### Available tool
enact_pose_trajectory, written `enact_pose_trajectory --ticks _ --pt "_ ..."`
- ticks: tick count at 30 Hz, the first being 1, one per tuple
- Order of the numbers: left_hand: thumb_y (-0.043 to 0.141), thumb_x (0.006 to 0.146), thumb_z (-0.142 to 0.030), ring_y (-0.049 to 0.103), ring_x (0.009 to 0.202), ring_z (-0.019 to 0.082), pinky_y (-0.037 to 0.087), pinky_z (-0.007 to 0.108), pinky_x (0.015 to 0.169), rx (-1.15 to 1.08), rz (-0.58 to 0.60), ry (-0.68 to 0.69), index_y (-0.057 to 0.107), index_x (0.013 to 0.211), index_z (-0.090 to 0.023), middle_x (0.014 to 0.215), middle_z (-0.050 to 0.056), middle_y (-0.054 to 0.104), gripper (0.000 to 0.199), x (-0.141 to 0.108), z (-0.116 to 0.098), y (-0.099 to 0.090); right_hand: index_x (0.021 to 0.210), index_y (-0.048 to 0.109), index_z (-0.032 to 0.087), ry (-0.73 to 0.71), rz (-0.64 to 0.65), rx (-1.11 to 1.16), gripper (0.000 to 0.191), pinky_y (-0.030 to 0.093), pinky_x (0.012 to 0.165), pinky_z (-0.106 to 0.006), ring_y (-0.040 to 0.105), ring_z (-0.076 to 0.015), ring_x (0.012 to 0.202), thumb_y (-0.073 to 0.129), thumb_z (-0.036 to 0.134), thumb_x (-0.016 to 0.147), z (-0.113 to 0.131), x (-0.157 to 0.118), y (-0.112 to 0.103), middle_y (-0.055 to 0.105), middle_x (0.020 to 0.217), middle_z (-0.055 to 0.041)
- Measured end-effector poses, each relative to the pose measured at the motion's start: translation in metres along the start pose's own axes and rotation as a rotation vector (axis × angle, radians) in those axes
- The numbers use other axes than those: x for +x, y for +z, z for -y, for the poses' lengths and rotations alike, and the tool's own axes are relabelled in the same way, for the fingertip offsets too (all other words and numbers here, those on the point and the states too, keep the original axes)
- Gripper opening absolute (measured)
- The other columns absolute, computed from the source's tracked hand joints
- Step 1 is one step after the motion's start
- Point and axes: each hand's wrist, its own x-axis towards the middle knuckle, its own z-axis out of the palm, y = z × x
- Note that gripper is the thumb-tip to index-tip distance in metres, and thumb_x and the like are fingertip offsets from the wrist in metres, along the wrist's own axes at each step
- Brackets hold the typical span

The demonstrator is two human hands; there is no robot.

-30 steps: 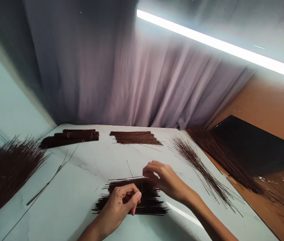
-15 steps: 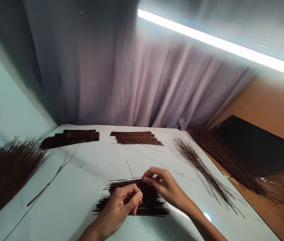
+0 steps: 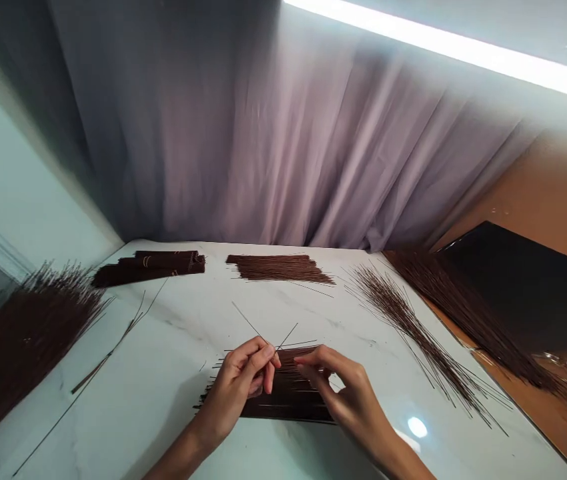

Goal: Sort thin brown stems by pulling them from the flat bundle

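Note:
My left hand [image 3: 246, 375] is closed in a pinch above a pile of thin dark brown sticks [image 3: 288, 397]. From its fingertips a thin dark stick [image 3: 248, 321] slants up and to the left. A second thin strand [image 3: 288, 337] rises to the right from the same fingertips and crosses it. To the right, my right hand [image 3: 336, 383] hovers over the pile's right side with thumb and forefinger brought together. Whatever may be between those fingertips is too small to make out. Both hands hide parts of the pile.
Dark bundles tied with bands [image 3: 163, 267] lie at the back left, beside a stack of brown sticks [image 3: 278, 268]. A loose sheaf [image 3: 408, 323] spreads on the right, a few long strands [image 3: 108, 357] on the left. Large bunches flank the white table [image 3: 163, 433].
My right hand has moved down and away from my left fingertips. The held stick leans further left, and a crossing strand now shows at the left fingertips. The view has shifted slightly.

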Motion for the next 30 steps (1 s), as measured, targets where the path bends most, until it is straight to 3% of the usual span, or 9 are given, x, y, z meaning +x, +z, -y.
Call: enact_pose_trajectory --ticks 3,6,11,16,21,26,30 --pt "0.048 0.101 -0.053 0.028 0.051 0.008 0.023 0.020 0.049 -0.015 0.003 -0.008 0.062 0.088 -0.017 0.063 -0.005 0.051 0.041 0.003 -0.001 0.000 0.091 0.071 0.021 0.089 0.069 0.029 0.023 0.050 0.064 -0.027 0.062 -0.0164 0.071 0.055 0.033 0.102 0.004 0.008 -0.011 0.069 0.080 -0.0038" --pt "0.060 0.096 -0.053 0.035 0.048 0.006 0.025 0.016 0.042 0.046 -0.041 -0.006 0.061 0.090 -0.019 0.068 -0.005 0.054 0.035 0.006 0.002 0.000 0.092 0.072 0.021 0.093 0.155 0.003 0.024 0.049 0.066 -0.027 0.062 -0.0165 0.074 0.055 0.035 0.102 0.006 0.009 -0.016 0.069 0.085 -0.0041" --pt "0.064 0.093 -0.052 0.042 0.042 0.005 0.028 0.015 0.033 0.092 -0.086 -0.010 0.062 0.085 -0.018 0.072 -0.002 0.061 0.035 0.010 0.007 -0.003 0.104 0.071 0.024 0.158 0.335 0.001 0.021 0.049 0.072 -0.026 0.064 -0.0162 0.083 0.056 0.039 0.102 0.006 0.017 -0.038 0.072 0.095 -0.0021" --pt "0.062 0.097 -0.048 0.038 0.048 0.004 0.024 0.016 0.043 0.129 0.017 -0.039 0.061 0.084 -0.017 0.072 -0.001 0.063 0.033 0.004 0.003 -0.006 0.093 0.072 0.024 0.097 0.415 -0.118 0.020 0.047 0.076 -0.026 0.065 -0.0149 0.083 0.056 0.032 0.102 -0.002 0.041 -0.071 0.073 0.091 0.0001" --pt "0.057 0.099 -0.047 0.040 0.049 0.005 0.030 0.020 0.050 0.235 0.051 0.021 0.062 0.084 -0.017 0.071 -0.001 0.063 0.035 0.004 0.010 -0.005 0.087 0.072 0.024 -0.054 0.417 -0.472 0.020 0.041 0.076 -0.029 0.062 -0.0153 0.079 0.058 0.016 0.099 -0.005 0.056 -0.075 0.073 0.085 0.0018" --pt "0.059 0.095 -0.054 0.036 0.044 0.005 0.023 0.019 0.042 0.199 0.010 -0.029 0.061 0.084 -0.017 0.068 -0.001 0.063 0.038 0.013 0.027 -0.010 0.095 0.069 0.024 -0.147 0.354 -0.474 0.014 0.041 0.086 -0.035 0.062 -0.0175 0.087 0.057 0.020 0.101 0.000 0.056 -0.076 0.073 0.090 0.0003" --pt "0.058 0.094 -0.057 0.037 0.045 0.007 0.024 0.018 0.040 0.278 -0.034 0.037 0.061 0.084 -0.018 0.066 -0.002 0.059 0.040 0.014 0.028 -0.012 0.089 0.068 0.024 -0.111 0.329 -0.551 0.014 0.044 0.086 -0.039 0.060 -0.0211 0.092 0.059 0.022 0.100 -0.007 0.057 -0.089 0.070 0.093 -0.0014"
